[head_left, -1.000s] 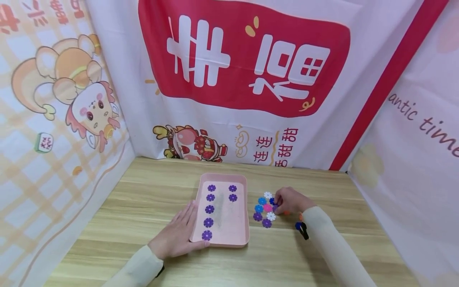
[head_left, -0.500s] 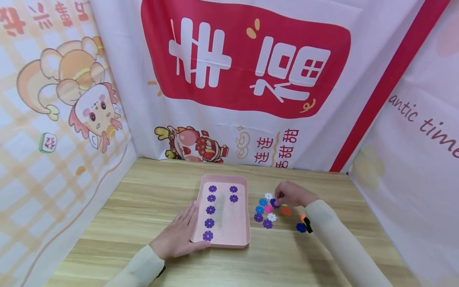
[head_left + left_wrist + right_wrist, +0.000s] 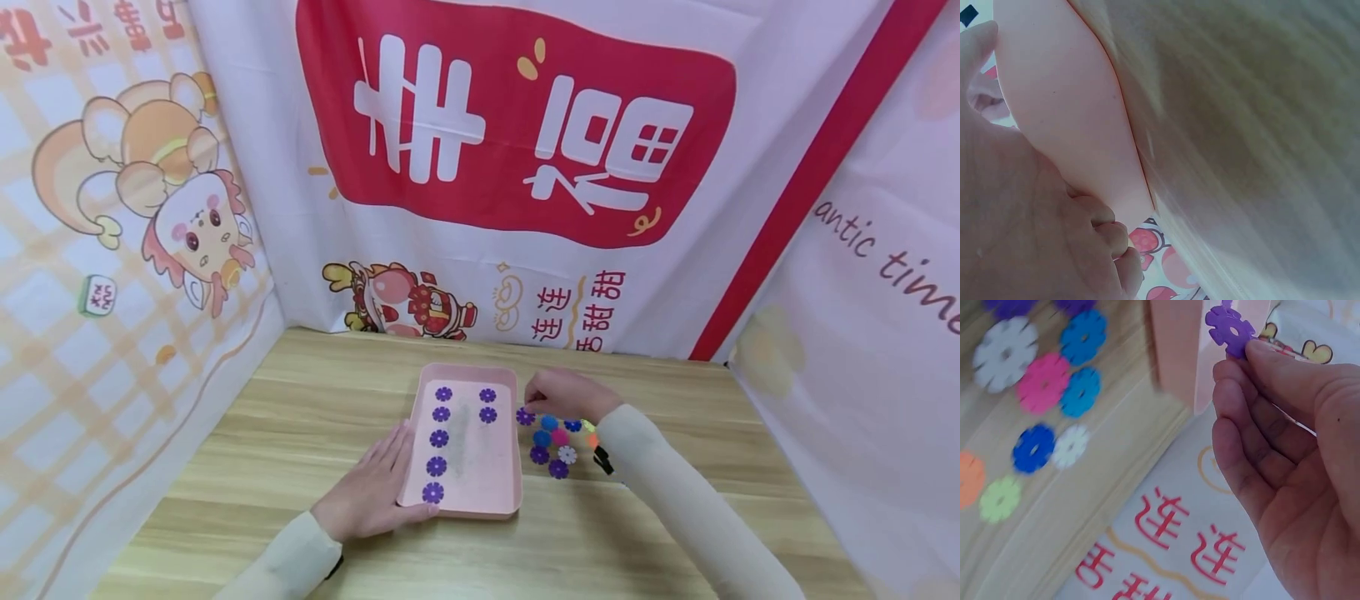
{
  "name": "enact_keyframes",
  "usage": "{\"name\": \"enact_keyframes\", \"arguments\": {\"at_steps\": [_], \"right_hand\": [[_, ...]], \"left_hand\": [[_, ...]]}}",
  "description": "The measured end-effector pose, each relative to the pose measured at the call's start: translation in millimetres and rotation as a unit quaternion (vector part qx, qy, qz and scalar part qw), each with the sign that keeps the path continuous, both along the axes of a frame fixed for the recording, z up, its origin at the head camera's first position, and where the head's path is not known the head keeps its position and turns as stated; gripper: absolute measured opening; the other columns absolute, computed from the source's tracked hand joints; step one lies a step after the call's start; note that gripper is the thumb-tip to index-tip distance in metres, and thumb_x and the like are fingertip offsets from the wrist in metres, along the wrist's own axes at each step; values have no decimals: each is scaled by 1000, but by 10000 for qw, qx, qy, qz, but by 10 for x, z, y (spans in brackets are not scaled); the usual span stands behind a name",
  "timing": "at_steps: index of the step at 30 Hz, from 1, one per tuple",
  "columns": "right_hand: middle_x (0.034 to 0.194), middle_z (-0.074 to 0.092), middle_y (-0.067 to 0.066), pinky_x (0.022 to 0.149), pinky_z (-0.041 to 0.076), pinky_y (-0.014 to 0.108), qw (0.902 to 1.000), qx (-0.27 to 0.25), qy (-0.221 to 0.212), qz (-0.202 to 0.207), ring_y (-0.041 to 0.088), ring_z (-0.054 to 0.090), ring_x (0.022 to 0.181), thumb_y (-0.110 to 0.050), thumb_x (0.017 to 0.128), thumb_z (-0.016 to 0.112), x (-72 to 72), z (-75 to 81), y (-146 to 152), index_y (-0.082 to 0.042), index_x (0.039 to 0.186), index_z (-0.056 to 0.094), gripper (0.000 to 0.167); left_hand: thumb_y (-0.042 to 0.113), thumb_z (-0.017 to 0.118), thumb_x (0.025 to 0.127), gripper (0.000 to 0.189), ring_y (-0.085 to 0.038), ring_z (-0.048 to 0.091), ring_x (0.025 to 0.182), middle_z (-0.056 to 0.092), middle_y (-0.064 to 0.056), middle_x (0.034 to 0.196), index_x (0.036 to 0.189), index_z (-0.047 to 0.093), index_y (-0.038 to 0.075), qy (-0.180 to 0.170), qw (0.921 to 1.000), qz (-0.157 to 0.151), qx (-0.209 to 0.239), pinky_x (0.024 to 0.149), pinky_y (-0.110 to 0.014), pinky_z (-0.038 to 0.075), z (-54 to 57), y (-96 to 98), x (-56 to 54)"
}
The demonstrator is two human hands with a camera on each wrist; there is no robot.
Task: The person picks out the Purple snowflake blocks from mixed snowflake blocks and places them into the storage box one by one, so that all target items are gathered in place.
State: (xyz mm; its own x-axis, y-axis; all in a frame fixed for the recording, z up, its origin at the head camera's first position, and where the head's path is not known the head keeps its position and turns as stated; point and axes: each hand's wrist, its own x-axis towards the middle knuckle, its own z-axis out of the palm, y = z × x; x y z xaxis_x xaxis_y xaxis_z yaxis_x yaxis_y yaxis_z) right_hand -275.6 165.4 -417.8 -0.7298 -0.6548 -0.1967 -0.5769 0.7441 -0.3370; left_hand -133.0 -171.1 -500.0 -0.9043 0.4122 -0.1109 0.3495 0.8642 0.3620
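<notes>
My right hand [image 3: 576, 393] pinches a purple snowflake building disc [image 3: 1232, 330] between thumb and index finger, in the air beside the right wall of the pink tray [image 3: 480, 498]. In the right wrist view the other fingers curl below the disc. My left hand [image 3: 369, 490] rests against the tray's left wall with fingers extended, its thumb over the near left corner. Inside the tray lie several purple discs [image 3: 438, 438] in a column at the left, and two more purple discs [image 3: 487, 405] at the upper right. The left wrist view shows the tray's outer wall [image 3: 1066, 94] beside the fingers.
Right of the tray lies a loose group of discs: pink [image 3: 1043, 384], light blue [image 3: 1083, 337], dark blue [image 3: 1034, 449], white [image 3: 1005, 354], lime green [image 3: 1000, 499], orange [image 3: 969, 480] and purple [image 3: 558, 470]. Printed cloth walls [image 3: 510, 275] border the wooden table [image 3: 315, 392].
My right hand has lifted a purple disc from the group and moved left with it to the tray's right wall. The left hand and the tray have stayed in place.
</notes>
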Motion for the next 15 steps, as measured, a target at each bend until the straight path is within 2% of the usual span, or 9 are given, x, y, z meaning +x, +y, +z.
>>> {"name": "enact_keyframes", "arguments": {"at_steps": [6,10,13,15], "right_hand": [[94,79,-5,81,62,23,9995,36,202,219,7,71,82,-18,102,71,-62,-88,-302,-16,101,82,12],[93,80,-1,75,62,23,9998,43,56,181,7,68,77,-15,103,70,-97,-178,-464,-13,100,84,14],[85,78,-1,67,58,21,10000,38,-62,14,7,63,69,-12,103,69,-109,-271,-547,-14,94,84,17],[75,69,-2,60,52,21,9967,-277,-611,-464,8,54,62,-11,104,65,-109,-343,-584,-11,82,78,26]], "left_hand": [[83,54,91,122,-40,9,166,4,-20,178,168,10,-2,-50,10000,31,-29,133,-59,19,10,-3,13],[84,54,91,123,-40,10,166,4,-20,178,168,11,-1,-52,10000,42,-47,133,-59,19,13,1,13],[84,53,91,123,-39,9,166,3,-19,178,168,10,-1,-39,10000,34,-75,134,-58,19,0,5,5],[85,53,91,123,-39,9,166,3,-19,178,168,10,-1,-19,10000,23,-73,133,-58,19,-15,8,-4]]}}
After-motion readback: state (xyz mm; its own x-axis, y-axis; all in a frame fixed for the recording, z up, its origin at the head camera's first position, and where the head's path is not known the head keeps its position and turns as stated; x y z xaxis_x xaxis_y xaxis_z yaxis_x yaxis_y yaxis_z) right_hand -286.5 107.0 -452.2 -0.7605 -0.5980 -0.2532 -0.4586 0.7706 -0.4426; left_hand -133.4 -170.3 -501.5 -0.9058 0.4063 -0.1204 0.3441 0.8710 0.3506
